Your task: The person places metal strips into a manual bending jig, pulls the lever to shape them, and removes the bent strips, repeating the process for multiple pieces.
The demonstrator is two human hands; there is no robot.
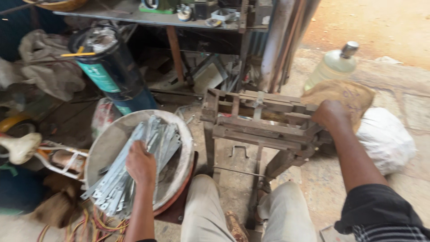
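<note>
Two hands sit well apart: the left hand (141, 163) lies on a heap of metal strips (130, 170) in a round pan (186, 148), the right hand (330, 114) rests on the far right end of a rusty metal frame (260, 123) between the knees. Left fingers curl down onto the strips, though whether they clamp any I cannot tell; right hand looks closed over the frame's corner, its grip hidden by the knuckles. Strips run their long axis from lower left to upper right – slanting toward the frame, their near ends spilling over the pan's rim. Left hand is much the nearer to them; the frame lies to its right, just past the pan's edge. Open floor shows only under the frame – a cylinder (112, 71) and clutter crowd the left, a white sack (387, 139) the right
</note>
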